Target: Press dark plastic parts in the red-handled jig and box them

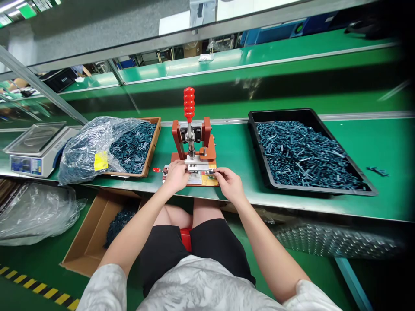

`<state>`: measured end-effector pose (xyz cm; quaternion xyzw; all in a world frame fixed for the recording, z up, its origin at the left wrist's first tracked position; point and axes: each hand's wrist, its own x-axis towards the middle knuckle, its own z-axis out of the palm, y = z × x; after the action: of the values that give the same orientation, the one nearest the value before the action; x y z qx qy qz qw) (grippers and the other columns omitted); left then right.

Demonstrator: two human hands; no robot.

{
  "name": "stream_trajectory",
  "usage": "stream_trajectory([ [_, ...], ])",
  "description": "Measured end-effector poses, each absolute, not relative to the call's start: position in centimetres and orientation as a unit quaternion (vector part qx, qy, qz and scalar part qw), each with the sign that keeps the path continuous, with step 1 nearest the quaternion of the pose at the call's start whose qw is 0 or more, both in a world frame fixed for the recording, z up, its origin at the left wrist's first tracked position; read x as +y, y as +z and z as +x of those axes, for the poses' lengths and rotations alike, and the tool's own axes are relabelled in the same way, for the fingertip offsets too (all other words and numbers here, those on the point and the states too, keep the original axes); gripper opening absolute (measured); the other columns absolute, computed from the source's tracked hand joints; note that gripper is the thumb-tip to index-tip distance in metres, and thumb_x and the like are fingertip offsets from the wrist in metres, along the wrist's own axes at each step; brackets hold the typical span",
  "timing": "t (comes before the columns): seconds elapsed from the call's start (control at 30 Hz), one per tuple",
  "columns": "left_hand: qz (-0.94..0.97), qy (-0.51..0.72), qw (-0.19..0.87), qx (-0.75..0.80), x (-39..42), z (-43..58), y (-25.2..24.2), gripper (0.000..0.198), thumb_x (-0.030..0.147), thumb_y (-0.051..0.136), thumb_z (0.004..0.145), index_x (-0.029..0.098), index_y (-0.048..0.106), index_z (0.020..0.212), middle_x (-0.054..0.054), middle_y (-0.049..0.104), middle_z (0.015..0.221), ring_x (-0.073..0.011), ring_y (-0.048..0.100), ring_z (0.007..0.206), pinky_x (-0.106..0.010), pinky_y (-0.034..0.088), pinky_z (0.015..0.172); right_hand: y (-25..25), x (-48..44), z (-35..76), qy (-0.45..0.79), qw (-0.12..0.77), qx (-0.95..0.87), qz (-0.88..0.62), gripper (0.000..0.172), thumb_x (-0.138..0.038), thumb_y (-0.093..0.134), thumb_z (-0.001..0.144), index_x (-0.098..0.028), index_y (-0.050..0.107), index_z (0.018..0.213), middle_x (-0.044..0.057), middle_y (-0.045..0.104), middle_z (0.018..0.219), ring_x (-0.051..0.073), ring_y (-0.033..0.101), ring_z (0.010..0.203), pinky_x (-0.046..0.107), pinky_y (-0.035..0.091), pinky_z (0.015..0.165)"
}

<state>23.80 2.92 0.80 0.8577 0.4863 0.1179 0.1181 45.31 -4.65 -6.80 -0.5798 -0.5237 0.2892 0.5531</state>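
Your left hand (177,176) at near left of red-handled press (191,137), fingers curled; cannot tell whether they grasp anything. Small dark piece (211,171) at press's near right, pinched between thumb and forefinger of your right hand (229,183).

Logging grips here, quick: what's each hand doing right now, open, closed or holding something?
Left hand: at the press; whether open or closed cannot be told.
Right hand: closed, apparently pinching a small dark part.
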Motion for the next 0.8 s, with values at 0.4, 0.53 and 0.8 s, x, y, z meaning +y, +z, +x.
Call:
stream_trajectory([
  [0.4,0.847,0.075,0.13,0.51,3.4,24.7,2.0,0.021,0.021,0.062,0.086,0.017,0.08,0.097,-0.015,0.077,0.102,-0.0344,0.069,0.108,-0.045,0.052,0.1,-5.8,-4.9,45.0,0.267,0.508,-0.589,-0.569,0.019,-0.039,0.06,0.092,-0.023,0.07,0.089,0.006,0.072,0.09,0.022,0.065,0.077,0.035,0.055,0.071],
  [0.53,0.86,0.064,0.154,0.482,3.8,24.0,2.1,0.019,0.033,0.074,0.081,0.02,0.081,0.092,-0.013,0.077,0.103,-0.0355,0.069,0.109,-0.045,0.053,0.099,-4.9,-3.7,43.9,0.216,0.502,-0.638,-0.543,0.013,-0.033,0.062,0.092,-0.023,0.069,0.088,0.009,0.067,0.1,0.024,0.064,0.092,0.037,0.056,0.079],
  [0.8,0.896,0.046,0.169,0.408,4.6,22.6,2.6,0.02,0.03,0.077,0.076,0.02,0.081,0.092,-0.009,0.077,0.101,-0.0311,0.07,0.106,-0.038,0.055,0.094,-6.0,-0.4,41.2,0.197,0.475,-0.669,-0.537,0.022,-0.025,0.066,0.087,-0.025,0.077,0.106,0.011,0.071,0.115,0.032,0.064,0.112,0.051,0.052,0.102],
])
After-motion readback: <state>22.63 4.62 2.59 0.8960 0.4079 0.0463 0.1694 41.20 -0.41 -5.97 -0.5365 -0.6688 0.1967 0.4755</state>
